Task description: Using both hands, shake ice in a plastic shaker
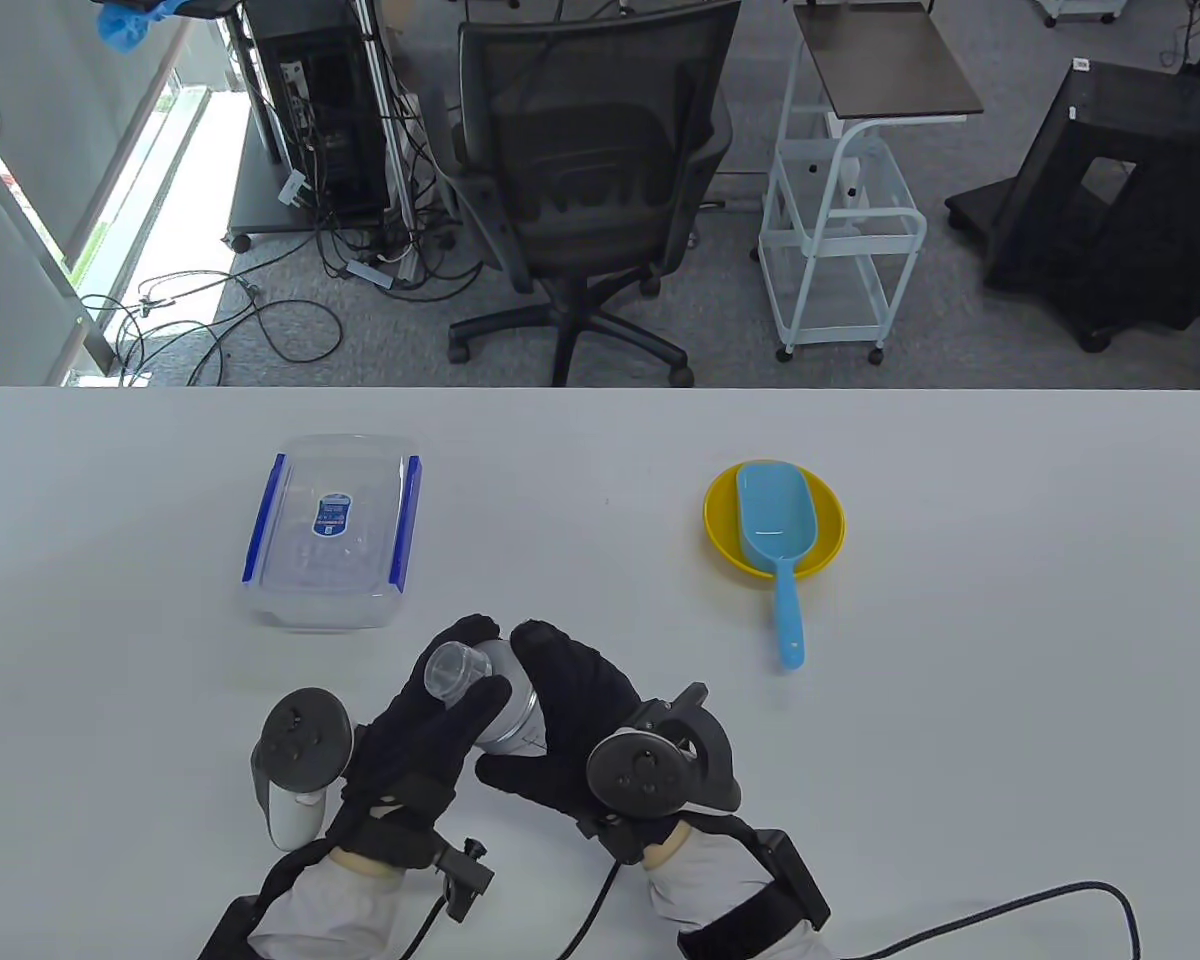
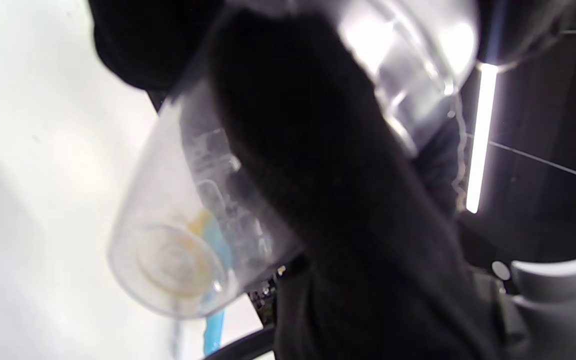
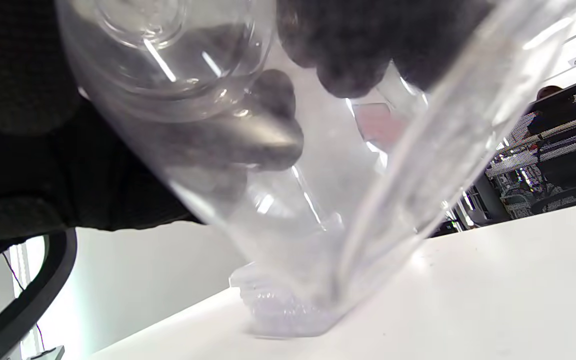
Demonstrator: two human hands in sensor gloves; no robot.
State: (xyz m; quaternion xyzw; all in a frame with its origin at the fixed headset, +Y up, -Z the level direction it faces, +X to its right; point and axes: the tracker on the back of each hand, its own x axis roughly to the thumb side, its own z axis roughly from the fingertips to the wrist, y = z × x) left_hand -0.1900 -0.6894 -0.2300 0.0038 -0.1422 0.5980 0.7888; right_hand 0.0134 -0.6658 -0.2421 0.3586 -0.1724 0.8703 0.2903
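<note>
both hands wrapped round the clear plastic shaker [image 1: 500, 700], held tilted just above the table [image 1: 1010, 600] near its front edge, small cap end pointing up-left. left hand [image 1: 415, 735] grips the cap end w/ fingers curled over it; right hand [image 1: 570, 720] clasps the body from the other side. lidded container w/ blue clips [image 1: 332, 530] sits beyond on the left; blue scoop [image 1: 775, 540] lies in a yellow bowl [image 1: 820, 545] well apart on the right.
</note>
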